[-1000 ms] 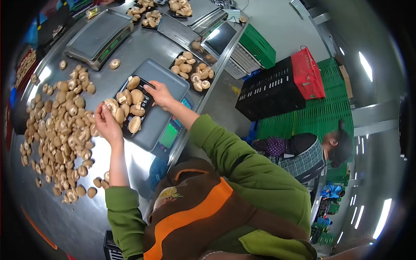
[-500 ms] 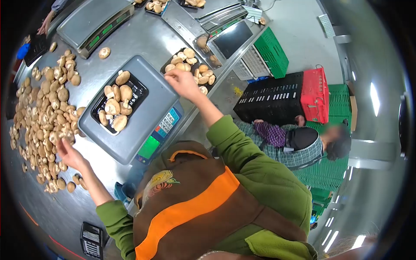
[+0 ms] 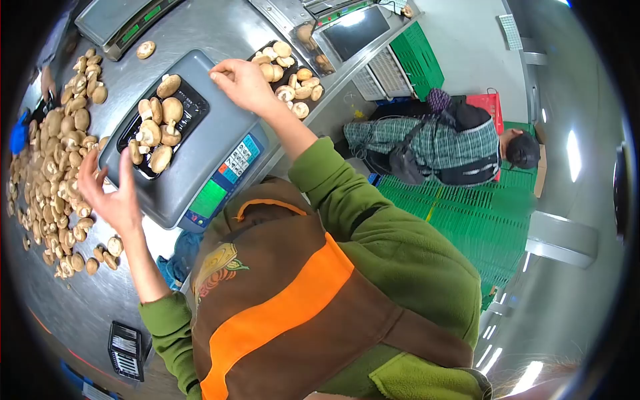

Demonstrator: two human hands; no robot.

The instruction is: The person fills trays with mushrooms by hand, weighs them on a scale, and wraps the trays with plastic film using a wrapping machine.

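A black tray (image 3: 192,120) holding several brown mushrooms (image 3: 172,110) rests on the grey platform of a weighing scale (image 3: 223,113). My left hand (image 3: 115,200) is open at the scale's left edge, its thumb raised near the tray's lower end and its fingers apart beside the mushroom pile (image 3: 57,160). Over the upper right side of the platform is my right hand (image 3: 247,85), fingers loosely bent, with nothing visible in them. The scale's green display (image 3: 208,198) and keypad face me.
Filled mushroom trays (image 3: 293,83) stand right of the scale. Another scale (image 3: 117,23) sits at the upper left, near another person's hand (image 3: 48,83). A black crate (image 3: 127,350) is at lower left. A person in a checked top (image 3: 413,143) bends by green crates (image 3: 460,213).
My right hand has moved left from the scale's edge over its platform. My left hand has moved closer to the tray. The view has shifted, and the person at right has moved.
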